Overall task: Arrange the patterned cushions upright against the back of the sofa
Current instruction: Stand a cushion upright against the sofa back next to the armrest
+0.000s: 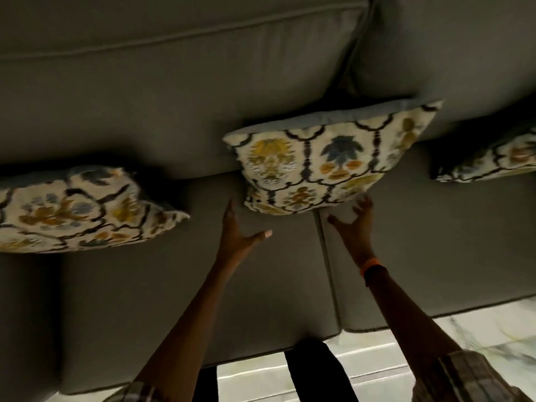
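Three cream cushions with blue and yellow floral patterns rest on a grey sofa. The middle cushion (324, 158) leans against the sofa back (174, 105), tilted slightly. My left hand (237, 233) is spread just below its lower left corner, not touching it. My right hand (355, 224) has its fingers apart, fingertips at or touching the cushion's bottom right edge. The left cushion (78, 210) lies slumped and nearly flat on the seat. The right cushion (493, 158) is cut off by the frame edge and leans low.
The sofa seat (203, 285) has a seam between two seat pads running toward me. A pale marble floor (478, 329) shows at the lower right. My dark-trousered legs (316, 372) stand against the sofa's front edge.
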Demonstrator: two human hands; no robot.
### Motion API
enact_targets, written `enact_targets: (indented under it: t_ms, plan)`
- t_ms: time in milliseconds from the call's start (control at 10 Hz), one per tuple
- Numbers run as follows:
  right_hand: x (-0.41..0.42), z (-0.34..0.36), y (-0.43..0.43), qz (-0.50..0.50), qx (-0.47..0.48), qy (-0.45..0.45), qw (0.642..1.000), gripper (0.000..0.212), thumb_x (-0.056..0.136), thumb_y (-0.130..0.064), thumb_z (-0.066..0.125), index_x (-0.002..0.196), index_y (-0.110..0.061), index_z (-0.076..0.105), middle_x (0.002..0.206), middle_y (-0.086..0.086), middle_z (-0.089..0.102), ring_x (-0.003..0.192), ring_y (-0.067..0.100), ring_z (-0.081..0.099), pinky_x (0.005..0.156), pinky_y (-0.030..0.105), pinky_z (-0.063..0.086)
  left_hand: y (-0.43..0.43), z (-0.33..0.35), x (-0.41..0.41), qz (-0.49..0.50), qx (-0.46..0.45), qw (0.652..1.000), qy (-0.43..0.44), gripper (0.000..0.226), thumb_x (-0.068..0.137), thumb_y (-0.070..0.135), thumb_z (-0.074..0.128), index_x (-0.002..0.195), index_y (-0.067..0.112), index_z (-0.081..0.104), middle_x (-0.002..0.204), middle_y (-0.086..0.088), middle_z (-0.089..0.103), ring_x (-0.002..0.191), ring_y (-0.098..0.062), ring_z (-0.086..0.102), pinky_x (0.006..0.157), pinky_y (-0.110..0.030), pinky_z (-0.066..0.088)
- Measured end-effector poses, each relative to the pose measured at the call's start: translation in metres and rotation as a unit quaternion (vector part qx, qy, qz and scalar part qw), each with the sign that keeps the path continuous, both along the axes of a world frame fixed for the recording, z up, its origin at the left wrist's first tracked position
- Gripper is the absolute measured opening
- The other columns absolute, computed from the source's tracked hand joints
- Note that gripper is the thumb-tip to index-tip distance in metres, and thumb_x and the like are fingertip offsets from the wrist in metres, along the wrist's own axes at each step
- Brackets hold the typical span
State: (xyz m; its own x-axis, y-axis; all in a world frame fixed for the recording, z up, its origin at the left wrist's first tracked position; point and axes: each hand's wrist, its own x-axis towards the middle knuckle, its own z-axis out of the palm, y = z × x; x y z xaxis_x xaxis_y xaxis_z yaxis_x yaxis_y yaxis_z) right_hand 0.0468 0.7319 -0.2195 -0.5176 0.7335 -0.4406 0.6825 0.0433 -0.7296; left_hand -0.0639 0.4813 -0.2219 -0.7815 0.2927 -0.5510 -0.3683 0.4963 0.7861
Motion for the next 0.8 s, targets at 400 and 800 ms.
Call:
enact_targets:
  t_ms: [400, 800]
  plan:
    - [-0.041, 0.005, 0.149, 0.131, -0.101, 0.136, 0.977, 0.093, 0.06, -0.006, 0.101, 0.141, -0.004, 0.057, 0.139, 0.012, 0.069, 0.125, 0.016, 0.07, 0.101, 0.04, 0.061, 0.117, 0.036, -0.018, 0.079, 0.096, 0.992, 0.009, 0.08, 0.076, -0.006, 0.083, 0.145, 0.011, 0.046, 0.134, -0.003, 0.061, 0.111, 0.003, 0.066, 0.102, -0.024, 0.055]
    - [-0.019, -0.022, 0.105, -0.006, -0.088, 0.158, 0.983, 0.108, 0.064, -0.012, 0.099, 0.152, -0.002, 0.037, 0.152, 0.018, 0.054, 0.137, 0.027, 0.058, 0.105, 0.032, 0.058, 0.107, 0.008, -0.017, 0.067, 0.063, 0.991, 0.101, 0.108, 0.065, -0.003, 0.093, 0.153, 0.0, 0.03, 0.151, 0.0, 0.046, 0.133, 0.015, 0.047, 0.108, -0.015, 0.048]
